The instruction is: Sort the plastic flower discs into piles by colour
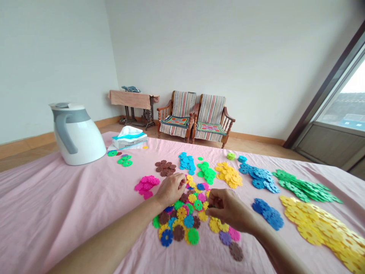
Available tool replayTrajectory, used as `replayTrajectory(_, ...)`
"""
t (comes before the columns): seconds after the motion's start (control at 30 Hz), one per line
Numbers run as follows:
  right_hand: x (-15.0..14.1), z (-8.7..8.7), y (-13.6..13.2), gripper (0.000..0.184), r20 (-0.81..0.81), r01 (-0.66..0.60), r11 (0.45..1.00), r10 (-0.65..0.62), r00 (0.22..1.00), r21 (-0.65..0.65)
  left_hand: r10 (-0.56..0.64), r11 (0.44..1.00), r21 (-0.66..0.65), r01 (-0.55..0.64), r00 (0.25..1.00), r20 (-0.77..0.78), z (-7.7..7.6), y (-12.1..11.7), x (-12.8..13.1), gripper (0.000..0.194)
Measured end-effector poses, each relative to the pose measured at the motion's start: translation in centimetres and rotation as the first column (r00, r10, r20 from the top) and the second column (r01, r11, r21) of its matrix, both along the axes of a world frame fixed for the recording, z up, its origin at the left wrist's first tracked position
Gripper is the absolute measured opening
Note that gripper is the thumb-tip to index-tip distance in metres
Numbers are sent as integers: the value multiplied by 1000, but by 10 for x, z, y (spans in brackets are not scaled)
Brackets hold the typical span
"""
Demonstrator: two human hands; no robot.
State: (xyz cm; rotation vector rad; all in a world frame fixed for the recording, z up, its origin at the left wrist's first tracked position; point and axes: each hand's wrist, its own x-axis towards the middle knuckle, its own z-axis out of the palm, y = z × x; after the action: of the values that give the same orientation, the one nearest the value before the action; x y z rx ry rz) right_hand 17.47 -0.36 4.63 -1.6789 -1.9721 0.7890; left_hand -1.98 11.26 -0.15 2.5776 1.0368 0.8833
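Note:
A mixed heap of flower-shaped plastic discs [181, 214] in many colours lies in the middle of the pink cloth. My left hand [172, 188] is over the heap's upper left edge, its fingers curled closed; whatever they hold is hidden. At the heap's right side is my right hand [224, 207], with thumb and fingers bent together; I cannot make out what is between them. Single-colour piles surround the heap: pink discs [146, 185], brown discs [165, 168], light blue discs [187, 163], bright green discs [207, 172] and yellow discs [229, 175].
Farther right lie blue discs [260, 176], dark blue discs [267, 214], green discs [308, 186] and a long yellow row [327, 228]. A white kettle [82, 139] and a tissue box [129, 140] stand at the left. Two wooden armchairs [211, 118] are beyond the table.

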Motion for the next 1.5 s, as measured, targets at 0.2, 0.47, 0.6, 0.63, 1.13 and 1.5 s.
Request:
replayTrajectory(0.2,-9,-13,2,20,141,-27,998,20,990,50,-11,1000,-5,11,1000,12,-2,1,0,10)
replayTrajectory(0.47,6,-8,4,18,96,-8,999,11,995,-35,-6,1000,-12,6,1000,2,0,0,-1,11)
replayTrajectory(0.6,21,-5,20,13,-34,58,998,-60,998,-36,-2,1000,-12,2,1000,-1,0,-1,-1,10)
replayTrajectory(0.63,24,-6,27,12,-56,87,996,-88,995,-26,-4,1000,-7,4,1000,2,0,-1,-1,10)
replayTrajectory(1.13,34,-28,89,9,-69,391,901,-385,920,186,-37,999,-15,38,999,36,3,-2,-1,23)
replayTrajectory(1.5,-15,-8,22,23,223,-152,981,122,967,120,39,999,-38,-38,999,16,-1,2,0,40)
